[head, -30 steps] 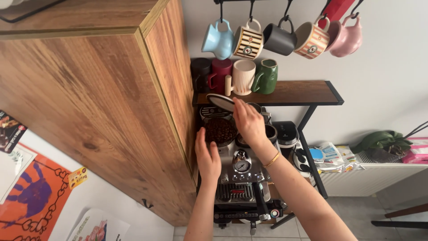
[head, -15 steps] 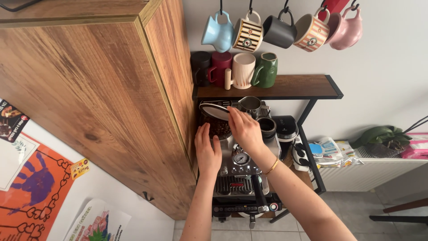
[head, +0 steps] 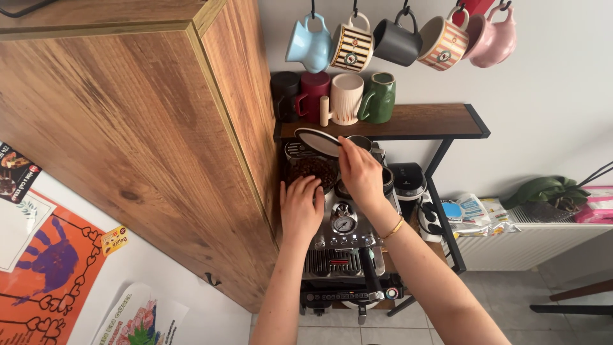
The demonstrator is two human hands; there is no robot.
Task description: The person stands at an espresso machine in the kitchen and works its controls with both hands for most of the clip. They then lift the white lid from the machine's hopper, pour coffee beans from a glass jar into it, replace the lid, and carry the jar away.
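- Landmark: the espresso machine (head: 341, 239), steel-fronted, standing under a wooden shelf (head: 408, 121) and hard against a tall wooden cabinet (head: 147, 147)
- My right hand (head: 361, 176) is over the top of the machine; its grip is pinched closed on the edge of a round, flat hopper lid (head: 318, 141), dark with a pale rim
- The lid is tilted, raised off the hopper and held just above its far side, below the shelf edge
- The bean hopper (head: 311, 171) sits on the machine's top at the cabinet side, uncovered and filled with dark coffee beans
- My left hand (head: 300, 207) rests on the near rim of the hopper, fingers curled loosely against it; it steadies the hopper rather than closing around anything
- A round pressure gauge (head: 344, 224) shows on the machine's front, just below both hands
- A gold bracelet (head: 392, 229) sits on my right wrist
- On the shelf above the machine: four mugs in a row (head: 338, 96), black, dark red, cream, green
- Above those, five more mugs hang from hooks (head: 396, 41)
- A black grinder-like appliance (head: 407, 182) stands just beside the machine, on the side away from the cabinet
- A white radiator (head: 543, 246) lies further out that way, with packets and a green plant on top
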